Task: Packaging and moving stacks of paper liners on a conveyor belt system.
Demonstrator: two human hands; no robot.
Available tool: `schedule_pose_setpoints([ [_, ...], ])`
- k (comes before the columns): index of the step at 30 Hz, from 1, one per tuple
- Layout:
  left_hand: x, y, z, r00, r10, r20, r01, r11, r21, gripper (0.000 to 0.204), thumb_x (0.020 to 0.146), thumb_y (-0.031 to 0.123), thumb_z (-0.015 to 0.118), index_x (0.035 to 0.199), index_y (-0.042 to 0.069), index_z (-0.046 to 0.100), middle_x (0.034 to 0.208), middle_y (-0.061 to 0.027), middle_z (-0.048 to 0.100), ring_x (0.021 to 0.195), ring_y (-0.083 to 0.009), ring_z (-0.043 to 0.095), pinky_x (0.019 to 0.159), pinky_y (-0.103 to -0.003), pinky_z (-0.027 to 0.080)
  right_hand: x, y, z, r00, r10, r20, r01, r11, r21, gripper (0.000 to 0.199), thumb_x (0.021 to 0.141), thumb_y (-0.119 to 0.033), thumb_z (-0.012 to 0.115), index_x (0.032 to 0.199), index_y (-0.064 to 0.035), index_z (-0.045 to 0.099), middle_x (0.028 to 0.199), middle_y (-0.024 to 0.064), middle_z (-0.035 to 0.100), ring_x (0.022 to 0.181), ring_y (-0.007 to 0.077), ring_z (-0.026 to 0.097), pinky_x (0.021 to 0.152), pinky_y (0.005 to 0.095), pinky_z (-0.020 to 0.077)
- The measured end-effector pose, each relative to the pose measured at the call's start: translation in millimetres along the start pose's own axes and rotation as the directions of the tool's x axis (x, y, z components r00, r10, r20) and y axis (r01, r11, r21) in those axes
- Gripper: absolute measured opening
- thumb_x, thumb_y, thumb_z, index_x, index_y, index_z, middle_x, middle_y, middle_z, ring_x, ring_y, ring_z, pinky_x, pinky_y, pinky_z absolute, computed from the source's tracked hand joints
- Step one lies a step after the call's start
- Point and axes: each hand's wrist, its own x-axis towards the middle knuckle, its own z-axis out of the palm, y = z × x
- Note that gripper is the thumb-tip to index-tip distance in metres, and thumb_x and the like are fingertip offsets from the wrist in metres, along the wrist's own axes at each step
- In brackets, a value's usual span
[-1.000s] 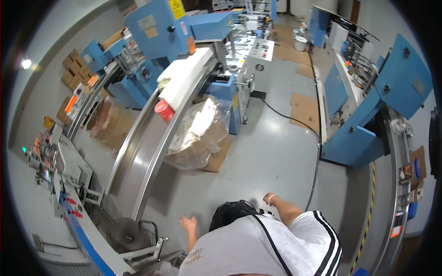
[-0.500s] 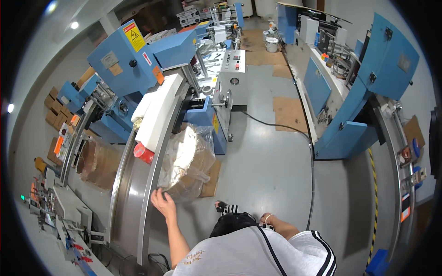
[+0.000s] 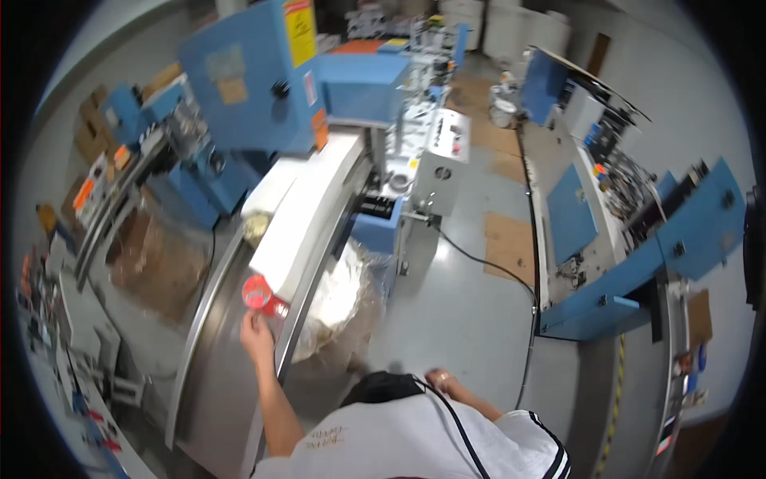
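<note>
Red container [image 3: 257, 293] sits on the metal trough [image 3: 219, 383], against or just beside the near end of the long white block [image 3: 307, 211]. Its round end is inboard of the trough's left edge; the red side reaches toward the right edge. Looks tilted or on its side. Blur hides whether the round end is a separate lid.

Handling, my read: light to moderate, depending on fill, which you can't see. Wall looks smooth and fairly stiff, likely plastic or thin metal, so probably a bit slippery and apt to roll on bare metal. Not obviously fragile. Best hold: thumb and fingers across the round body, behind the rim. If that end is a loose lid, don't lift by it alone.

Your left hand [image 3: 257, 337] is over the trough, fingers curled in with the tips bunched close together. Container is just past those fingertips, on the side toward the white block, with its red side off to their right. Contact or a small gap: can't tell, so can't call it a grip.

Your right hand [image 3: 439, 377] hangs low over the floor, well apart from the container. Blurred; can't tell how its fingers stand.
</note>
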Motion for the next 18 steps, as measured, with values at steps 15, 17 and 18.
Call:
schedule_pose_setpoints([
  [15,2,45,16,0.981,0.168,-0.098,-0.157,0.981,0.11,0.069,0.073,0.003,0.064,0.135,0.003,0.034,0.131,-0.0198,0.043,0.115,-0.0349,0.047,0.091,-0.04,0.045,103,-353,-367,0.222,-0.7,-0.678,0.845,0.485,-0.224,0.036,0.069,-0.019,0.073,0.103,-0.013,0.064,0.118,0.0097,0.054,0.11,0.033,0.049,0.09,0.0443,0.0392],
  [17,0,49,15,0.975,0.198,-0.104,-0.184,0.974,0.128,0.074,0.072,0.004,0.066,0.137,0.004,0.031,0.134,-0.0199,0.04,0.119,-0.0369,0.043,0.096,-0.042,0.04,116,-363,-365,0.154,-0.785,-0.6,0.835,0.428,-0.346,0.031,0.072,-0.023,0.069,0.101,-0.0156,0.063,0.122,0.0086,0.052,0.117,0.032,0.045,0.095,0.0451,0.0357],
  [18,-1,55,16,0.968,0.232,-0.094,-0.218,0.966,0.141,0.079,0.071,0.005,0.069,0.139,0.004,0.028,0.138,-0.02,0.036,0.124,-0.039,0.038,0.102,-0.044,0.035,125,-360,-365,0.144,-0.793,-0.592,0.84,0.414,-0.35,0.031,0.072,-0.023,0.069,0.101,-0.0156,0.063,0.122,0.0086,0.052,0.117,0.032,0.045,0.095,0.0451,0.0357],
])
